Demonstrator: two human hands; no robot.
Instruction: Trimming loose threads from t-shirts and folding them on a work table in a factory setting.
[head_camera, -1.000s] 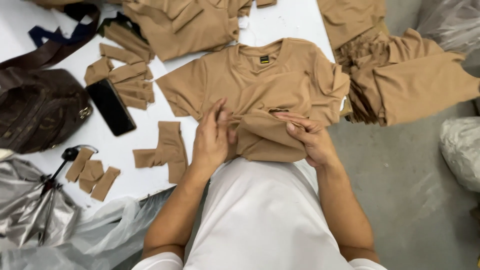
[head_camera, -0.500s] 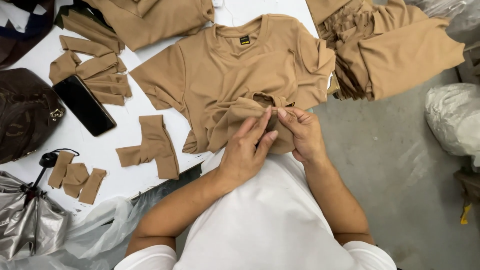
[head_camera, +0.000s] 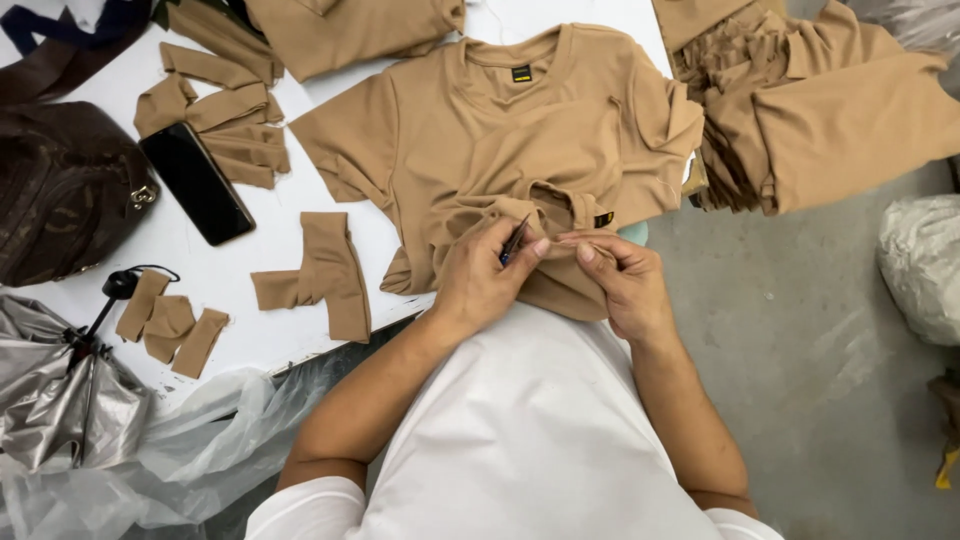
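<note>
White bench, tan T-shirt spread at upper centre, hem bunched toward body for close work. Left hand pinching small dark tool at hem; right hand pinching fabric taut beside it. Phone at left

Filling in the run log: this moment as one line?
left hand: holds small dark tool | right hand: pinches tan T-shirt hem | table: fabric scraps, phone

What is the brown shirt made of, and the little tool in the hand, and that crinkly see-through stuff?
The tan shirt looks like soft knit cloth, matte; it bunches into folds. The small tool in the left hand seems dark metal or plastic; too small to tell. The clear sheet looks like thin plastic film, shiny and wrinkled.
</note>
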